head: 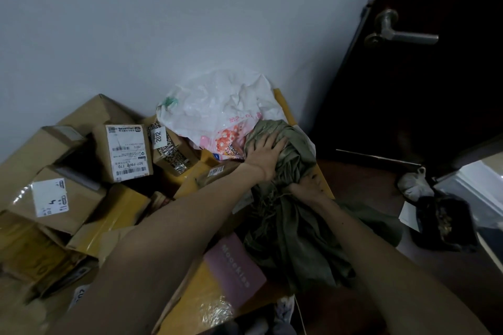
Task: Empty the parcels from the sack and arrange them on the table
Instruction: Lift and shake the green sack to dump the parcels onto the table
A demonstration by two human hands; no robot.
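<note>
- sack (294, 239), olive and crumpled, lies atop the heaped parcels (122, 152).
- left hand (265, 156) presses it with fingers spread; right hand (307, 186) clutches bunched cloth.
- risk: a hard tug may snag loose cloth and drag the white plastic bag (217, 106) or tip stacked boxes.

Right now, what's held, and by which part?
Right hand grips the green sack at its bunched middle; left hand presses on its top.

Bare forearms (174, 228); right hand (304, 187) perhaps flecked with dirt.
</note>
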